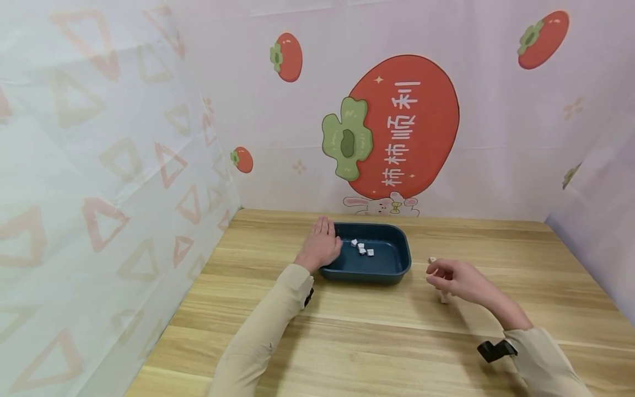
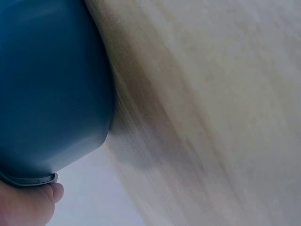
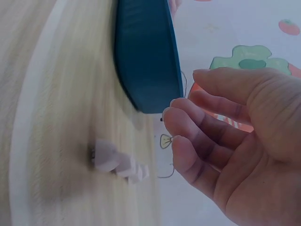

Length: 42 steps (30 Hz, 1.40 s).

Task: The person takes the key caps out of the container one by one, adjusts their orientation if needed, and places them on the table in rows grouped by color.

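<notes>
My left hand (image 1: 321, 243) rests on the left rim of a dark blue tray (image 1: 367, 277), its fingers extended along that side and the thumb over the inside. In the left wrist view, part of the left hand (image 2: 28, 202) lies at the rim while the tray's outer wall (image 2: 56, 89) is bare. My right hand (image 1: 458, 280) hovers to the tray's right with loosely bent fingers. Its palm side (image 3: 235, 136) shows nothing held. Small white cubes (image 3: 106, 155) stand on the table below it. In the head view, one white cube (image 1: 444, 298) shows under the hand and another white cube (image 1: 432, 259) just beyond its fingertips.
Several white cubes (image 1: 362, 251) lie inside the tray, left of its middle. The wooden table (image 1: 347, 342) meets a wall covering printed with persimmons (image 1: 407, 127) at the back. A side wall covering with triangles (image 1: 104, 220) borders the left.
</notes>
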Each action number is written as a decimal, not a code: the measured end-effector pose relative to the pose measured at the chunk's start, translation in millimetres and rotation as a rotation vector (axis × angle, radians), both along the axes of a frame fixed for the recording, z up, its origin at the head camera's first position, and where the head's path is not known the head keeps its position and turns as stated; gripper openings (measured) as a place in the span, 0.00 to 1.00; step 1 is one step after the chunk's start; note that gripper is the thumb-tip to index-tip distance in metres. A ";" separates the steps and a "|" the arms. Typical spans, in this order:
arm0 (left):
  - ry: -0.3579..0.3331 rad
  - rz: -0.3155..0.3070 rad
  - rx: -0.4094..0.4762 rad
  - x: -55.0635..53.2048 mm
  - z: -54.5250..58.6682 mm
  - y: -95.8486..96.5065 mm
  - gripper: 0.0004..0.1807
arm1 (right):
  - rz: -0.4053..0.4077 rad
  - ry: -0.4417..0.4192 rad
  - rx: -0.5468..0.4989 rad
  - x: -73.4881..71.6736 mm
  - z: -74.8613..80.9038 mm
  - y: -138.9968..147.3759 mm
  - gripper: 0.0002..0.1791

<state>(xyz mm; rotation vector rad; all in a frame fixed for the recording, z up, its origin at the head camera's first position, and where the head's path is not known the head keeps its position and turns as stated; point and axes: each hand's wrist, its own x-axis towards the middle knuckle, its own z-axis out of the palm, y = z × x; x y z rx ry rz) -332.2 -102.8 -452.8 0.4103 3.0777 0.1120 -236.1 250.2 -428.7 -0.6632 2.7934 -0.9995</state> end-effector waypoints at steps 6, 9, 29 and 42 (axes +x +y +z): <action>0.005 0.004 0.001 -1.3 -2.0 -0.7 0.35 | 0.017 -0.003 -0.005 -4.6 8.7 -9.3 0.13; 0.008 0.009 -0.007 -2.4 -3.7 -0.5 0.35 | 0.026 -0.002 -0.030 -7.7 12.8 -14.0 0.14; 0.000 0.009 -0.003 -1.3 -1.2 -0.1 0.35 | -0.002 -0.057 -0.124 -36.2 15.9 -53.4 0.18; 0.017 0.002 -0.006 0.8 1.6 0.6 0.35 | 0.006 -0.019 -0.100 -60.6 7.2 -84.2 0.16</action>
